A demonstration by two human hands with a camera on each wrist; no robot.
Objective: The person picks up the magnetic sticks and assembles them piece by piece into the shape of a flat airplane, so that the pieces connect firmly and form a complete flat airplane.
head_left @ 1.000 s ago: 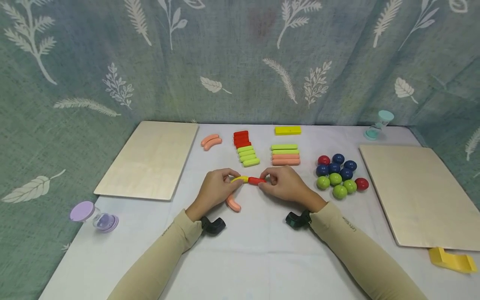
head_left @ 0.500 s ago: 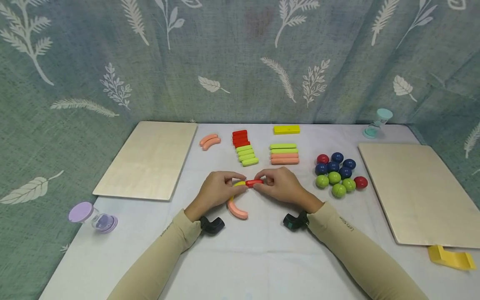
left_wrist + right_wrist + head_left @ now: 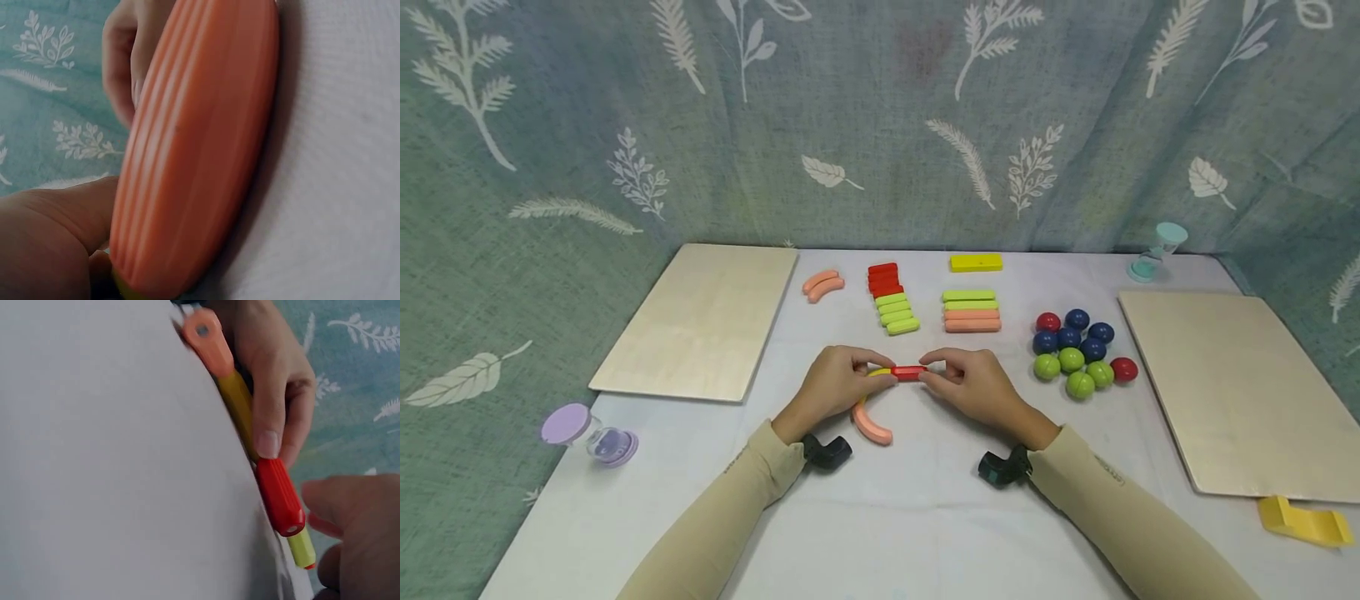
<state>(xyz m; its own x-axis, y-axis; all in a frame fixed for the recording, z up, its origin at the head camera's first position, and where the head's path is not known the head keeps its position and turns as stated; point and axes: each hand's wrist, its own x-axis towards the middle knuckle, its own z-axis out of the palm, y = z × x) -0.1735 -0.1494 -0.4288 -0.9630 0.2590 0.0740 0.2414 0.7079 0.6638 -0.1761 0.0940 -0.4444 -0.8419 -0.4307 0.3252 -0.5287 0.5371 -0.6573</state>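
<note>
My left hand [image 3: 837, 385] pinches a curved yellow building stick [image 3: 239, 403] between thumb and fingers, low over the white table. A curved salmon-pink stick [image 3: 872, 427] continues from its near end, bending toward me; it fills much of the left wrist view. On the other side, a short straight red stick [image 3: 908, 373] lies end to end with the yellow one, in line. My right hand [image 3: 981, 385] hovers around the red stick's right end with thumb and fingertips parted. In the right wrist view that red end shows uncovered, with a small round spot in it.
Behind the hands lie red and lime short sticks [image 3: 895, 312], lime and pink long sticks [image 3: 972, 310], a yellow bar [image 3: 976, 263] and two pink curves [image 3: 823, 285]. Coloured balls [image 3: 1071, 360] cluster right. Wooden boards [image 3: 692, 321] flank both sides; hourglasses [image 3: 613, 446] stand near the edges.
The red stick has gone from slightly tilted to straight in line with the yellow one. My right fingers have loosened and drawn slightly right. The pink curve has swung a little toward me.
</note>
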